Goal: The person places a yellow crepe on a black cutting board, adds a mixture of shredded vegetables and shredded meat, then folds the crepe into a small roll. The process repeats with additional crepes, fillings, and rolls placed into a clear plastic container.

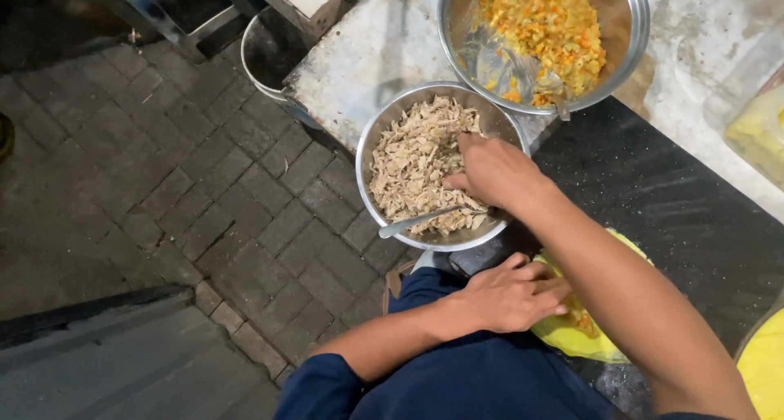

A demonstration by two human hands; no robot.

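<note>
A big steel bowl (545,36) of orange-yellow mix is sitting at one o'clock. The smaller bowl (437,163) of shredded meat is lying centre — the right hand (492,173) is gripping a spoon (429,218) inside it. At five o'clock, the left hand (508,293) is pressing, fingers together, on a yellow wrapper (584,326).

The black bench (653,191) lies bare toward three o'clock. At twelve o'clock the bowl of shredded meat (425,163) and the vegetable bowl (543,36) block passage, nearly touching.
</note>
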